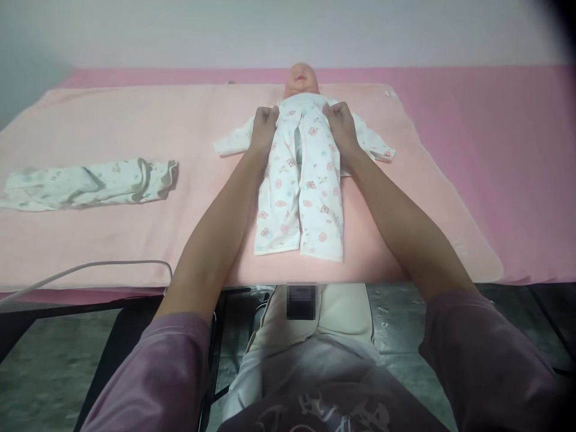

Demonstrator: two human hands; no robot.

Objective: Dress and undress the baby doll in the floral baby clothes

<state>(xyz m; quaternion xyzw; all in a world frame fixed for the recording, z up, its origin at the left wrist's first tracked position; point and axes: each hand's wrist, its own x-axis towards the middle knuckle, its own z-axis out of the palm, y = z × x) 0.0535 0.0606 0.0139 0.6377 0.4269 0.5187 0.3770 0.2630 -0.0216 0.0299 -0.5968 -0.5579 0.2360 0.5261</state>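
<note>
A pair of white baby pants point(310, 180) with pink prints lies stretched out, its legs toward me. My left hand point(264, 125) pinches the left edge of its waist, and my right hand point(341, 123) pinches the right edge. Under the waistband is a baby doll point(301, 78), face up, its head toward the far side. The doll wears a white printed long-sleeved top point(378, 145), whose sleeves spread out to both sides beyond my hands. The pants cover the doll's body, so whether its legs are inside them I cannot tell.
A folded white and green printed baby garment point(90, 186) lies at the left on a peach blanket point(202, 120). Beneath is a pink table cover point(495, 150). A pale cable point(103, 263) crosses the near left edge. A cushioned cream seat point(346, 312) stands below the near edge.
</note>
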